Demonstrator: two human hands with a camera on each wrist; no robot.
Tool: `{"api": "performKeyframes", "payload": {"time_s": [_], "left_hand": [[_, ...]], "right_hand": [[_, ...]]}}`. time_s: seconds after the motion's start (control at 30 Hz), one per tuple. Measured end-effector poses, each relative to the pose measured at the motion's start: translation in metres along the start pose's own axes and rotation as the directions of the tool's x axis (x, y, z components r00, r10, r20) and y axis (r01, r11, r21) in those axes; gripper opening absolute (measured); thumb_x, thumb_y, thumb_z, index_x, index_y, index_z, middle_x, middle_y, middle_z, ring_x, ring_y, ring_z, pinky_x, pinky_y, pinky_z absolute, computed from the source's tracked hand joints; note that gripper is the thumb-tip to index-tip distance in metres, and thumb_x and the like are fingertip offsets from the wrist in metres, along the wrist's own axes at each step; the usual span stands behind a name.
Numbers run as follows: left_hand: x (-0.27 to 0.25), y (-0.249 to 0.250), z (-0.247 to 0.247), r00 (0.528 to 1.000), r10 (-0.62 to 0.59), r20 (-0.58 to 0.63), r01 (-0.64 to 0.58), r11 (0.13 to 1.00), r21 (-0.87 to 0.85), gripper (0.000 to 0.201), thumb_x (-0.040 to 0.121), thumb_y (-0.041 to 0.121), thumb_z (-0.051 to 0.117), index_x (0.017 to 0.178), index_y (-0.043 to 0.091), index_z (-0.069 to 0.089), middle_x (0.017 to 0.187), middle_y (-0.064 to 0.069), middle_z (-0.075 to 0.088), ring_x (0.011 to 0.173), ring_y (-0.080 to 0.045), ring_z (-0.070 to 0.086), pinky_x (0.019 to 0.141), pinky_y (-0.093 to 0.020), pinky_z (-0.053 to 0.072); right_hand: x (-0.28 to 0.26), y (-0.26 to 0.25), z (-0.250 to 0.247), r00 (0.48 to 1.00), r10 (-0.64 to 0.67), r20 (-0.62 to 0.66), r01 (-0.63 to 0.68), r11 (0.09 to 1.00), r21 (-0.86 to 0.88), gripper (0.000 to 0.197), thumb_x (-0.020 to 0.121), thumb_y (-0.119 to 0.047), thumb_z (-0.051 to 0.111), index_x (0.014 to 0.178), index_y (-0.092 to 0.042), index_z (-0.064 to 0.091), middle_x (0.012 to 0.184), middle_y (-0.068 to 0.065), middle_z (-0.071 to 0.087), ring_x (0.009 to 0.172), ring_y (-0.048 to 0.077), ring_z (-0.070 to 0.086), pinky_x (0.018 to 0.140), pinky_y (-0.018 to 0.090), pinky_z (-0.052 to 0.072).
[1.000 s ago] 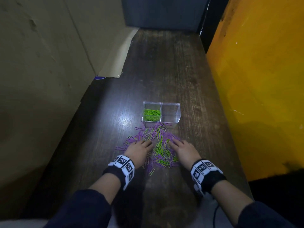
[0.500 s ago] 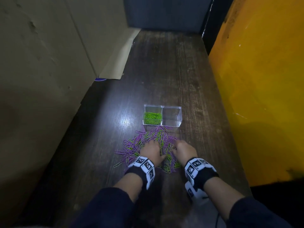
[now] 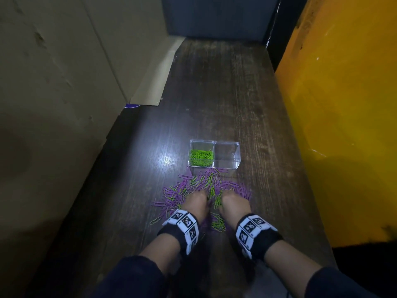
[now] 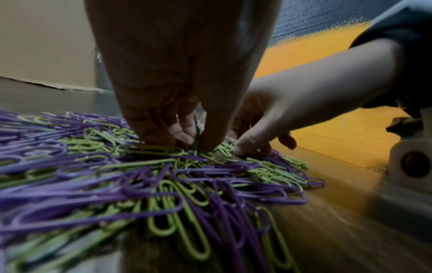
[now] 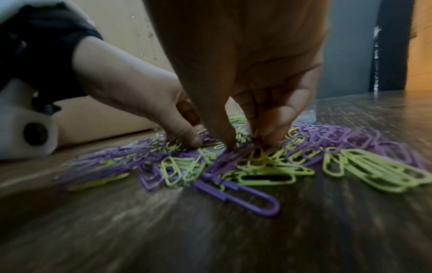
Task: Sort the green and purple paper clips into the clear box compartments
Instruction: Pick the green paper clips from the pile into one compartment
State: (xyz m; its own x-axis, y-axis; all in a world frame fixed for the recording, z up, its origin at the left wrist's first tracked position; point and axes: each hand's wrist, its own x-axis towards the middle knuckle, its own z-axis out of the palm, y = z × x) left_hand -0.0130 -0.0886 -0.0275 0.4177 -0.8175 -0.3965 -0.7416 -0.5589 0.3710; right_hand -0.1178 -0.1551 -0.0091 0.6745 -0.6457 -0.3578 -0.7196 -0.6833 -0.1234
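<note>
**Both hands down in the pile, the box straight ahead of the fingertips**

The left hand [image 3: 196, 203] and the right hand [image 3: 233, 204] sit side by side in the middle of the mixed pile of paper clips [image 3: 202, 186], fingers pointing down into it. In the left wrist view the left thumb and fingers [image 4: 163, 133] are drawn together at the tips, and a single green clip [image 4: 197, 133] stands nearly upright between them, its long axis running up from the table; it looks pinched, though how firmly cannot be told. In the right wrist view the right hand's fingertips [image 5: 268, 136] are likewise bunched and buried among green and purple clips. Whether they have actually closed on one cannot be told, since the tips are hidden in the tangle and the picture is blurred.

The clear box [image 3: 214, 166] lies just beyond the fingertips of both hands, its near wall touching the far edge of the pile. Its left compartment [image 3: 200, 157], already holding green clips, lies straight ahead of the left hand; the right compartment [image 3: 227, 155], which looks bare, lies ahead of the right hand. So the judgement is that a green clip belongs to the left hand's short forward reach, and purple clips to the right hand's. The clips lie crossed and interlocked, so neighbours may lift along with the one picked.
</note>
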Motion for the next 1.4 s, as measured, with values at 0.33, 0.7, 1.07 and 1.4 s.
{"api": "performKeyframes", "payload": {"time_s": [0.33,0.7,1.07,1.4], "left_hand": [[0.015,-0.026,-0.019,0.999,-0.048,0.009,0.048,0.966,-0.253,0.022,0.088,0.010,0.054,0.105,0.008,0.068,0.103,-0.015,0.070,0.099,-0.026,0.065,0.084,-0.031,0.048],[0.022,-0.054,-0.032,0.989,-0.146,0.037,0.142,0.819,-0.557,0.023,0.095,0.004,0.045,0.108,-0.007,0.059,0.060,0.002,0.055,0.038,0.001,0.049,0.043,-0.014,0.039],[0.009,-0.056,-0.040,0.996,-0.059,0.067,0.080,0.917,-0.390,0.053,0.087,-0.004,0.045,0.136,0.016,0.042,0.103,-0.009,0.062,0.077,-0.016,0.055,0.068,-0.024,0.045],[-0.007,-0.058,-0.037,0.983,-0.055,-0.176,-0.022,0.912,-0.411,0.086,0.080,-0.019,0.035,0.148,0.025,0.008,0.133,-0.014,0.033,0.092,-0.031,0.056,0.088,-0.042,0.049]], "right_hand": [[0.029,0.007,-0.002,0.998,0.047,0.051,-0.064,0.895,0.442,0.015,0.091,-0.011,0.049,0.088,-0.002,0.061,0.089,0.018,0.063,0.079,0.022,0.056,0.066,0.027,0.036],[0.024,0.028,-0.018,0.979,0.072,0.192,-0.205,0.361,0.910,0.027,0.090,0.009,0.036,0.086,-0.010,0.055,0.044,-0.003,0.052,0.025,-0.001,0.041,0.031,0.009,0.031],[-0.005,0.050,-0.007,0.980,0.103,0.170,-0.198,0.477,0.856,0.034,0.097,-0.006,0.040,0.066,-0.011,0.053,0.052,0.002,0.050,0.026,-0.001,0.040,0.036,0.011,0.032],[-0.038,0.077,0.011,0.926,0.348,0.148,-0.261,0.305,0.916,0.021,0.091,-0.005,0.054,0.070,-0.008,0.052,0.058,0.008,0.051,0.038,0.007,0.050,0.035,0.012,0.037]]}}
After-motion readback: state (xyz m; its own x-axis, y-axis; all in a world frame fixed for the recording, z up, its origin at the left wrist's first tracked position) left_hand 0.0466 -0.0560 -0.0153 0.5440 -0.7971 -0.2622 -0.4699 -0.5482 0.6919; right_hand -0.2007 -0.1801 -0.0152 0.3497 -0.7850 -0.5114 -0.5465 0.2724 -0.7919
